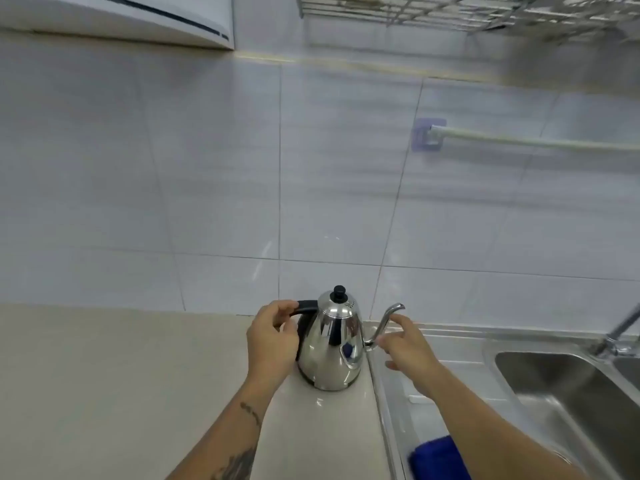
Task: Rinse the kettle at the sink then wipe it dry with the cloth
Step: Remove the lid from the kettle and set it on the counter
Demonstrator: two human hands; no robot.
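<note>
A shiny steel kettle with a black lid knob and a thin gooseneck spout stands on the beige counter, right beside the sink's drainboard. My left hand grips its black handle from the left. My right hand hovers by the spout with relaxed fingers, close to it or just touching it, holding nothing. A blue cloth lies on the drainboard at the bottom edge, partly hidden by my right forearm. The steel sink basin is at the right.
A tap rises at the far right behind the basin. A white towel rail is fixed to the tiled wall, and a wire rack hangs above. The steel drainboard separates counter and basin.
</note>
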